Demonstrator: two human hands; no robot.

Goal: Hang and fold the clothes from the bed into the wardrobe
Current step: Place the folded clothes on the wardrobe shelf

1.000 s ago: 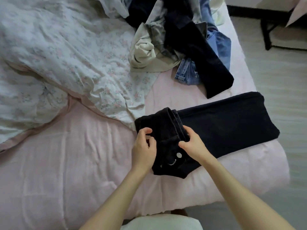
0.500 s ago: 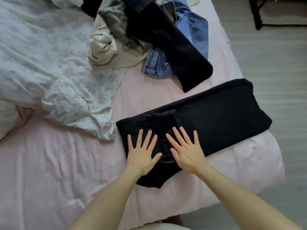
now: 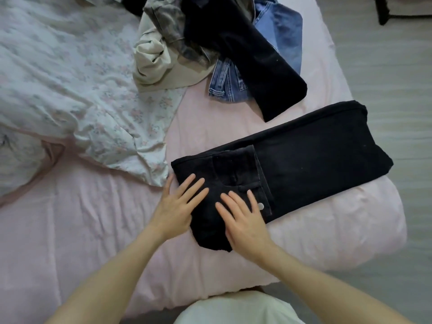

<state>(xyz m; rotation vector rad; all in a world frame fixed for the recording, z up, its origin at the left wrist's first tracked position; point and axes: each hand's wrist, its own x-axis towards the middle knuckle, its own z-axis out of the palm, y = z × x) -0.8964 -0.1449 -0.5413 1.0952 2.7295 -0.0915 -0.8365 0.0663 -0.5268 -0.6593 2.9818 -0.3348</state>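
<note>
A pair of black jeans (image 3: pixel 315 160) lies folded across the pink bed (image 3: pixel 81 230) near its right corner, waistband and silver button toward me. My left hand (image 3: pixel 177 204) lies flat with straight fingers on the jeans' left edge. My right hand (image 3: pixel 243 218) presses flat on the waistband part beside the button. Farther up the bed sits a pile of clothes: blue jeans (image 3: pixel 278 40), another black garment (image 3: pixel 245 52) and a cream garment (image 3: pixel 154 59). No wardrobe is in view.
A floral white duvet (image 3: pixel 70 78) covers the bed's left and upper side. Grey floor (image 3: pixel 385 78) runs along the right of the bed. A dark furniture leg (image 3: pixel 383 12) stands at the top right.
A second ago both hands gripped the folded waistband end. They laid it down, spread flat on it, and have since slid slightly toward me and to the left.
</note>
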